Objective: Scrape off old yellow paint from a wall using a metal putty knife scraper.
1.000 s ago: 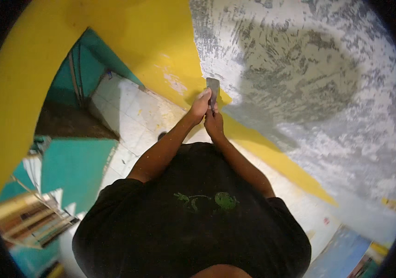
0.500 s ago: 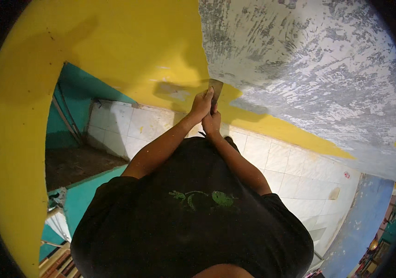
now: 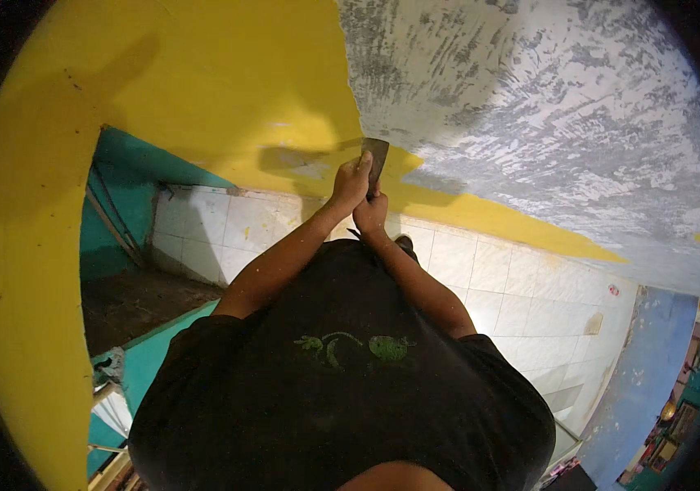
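Observation:
My left hand (image 3: 351, 182) is closed round a scraper (image 3: 377, 157) with a flat dark blade, its thumb lying up along the blade. Just below it, my right hand (image 3: 370, 213) grips the lower end of the same tool, close against the left. The blade points away from me, its tip at the border between the yellow paint (image 3: 227, 82) and the bared grey-white wall (image 3: 546, 106). Whether the edge touches the wall I cannot tell. The handle is mostly hidden in my fingers.
White floor tiles (image 3: 481, 270) run along the foot of the wall. To the left, a teal-walled recess (image 3: 125, 188) with a dark brown floor opens beside the yellow wall. A blue wall (image 3: 644, 360) stands at the right, with assorted items beyond it.
The whole view has shifted slightly. More of the blade's flat face shows now, so the scraper seems a little turned. Both hands keep their hold near the same paint border.

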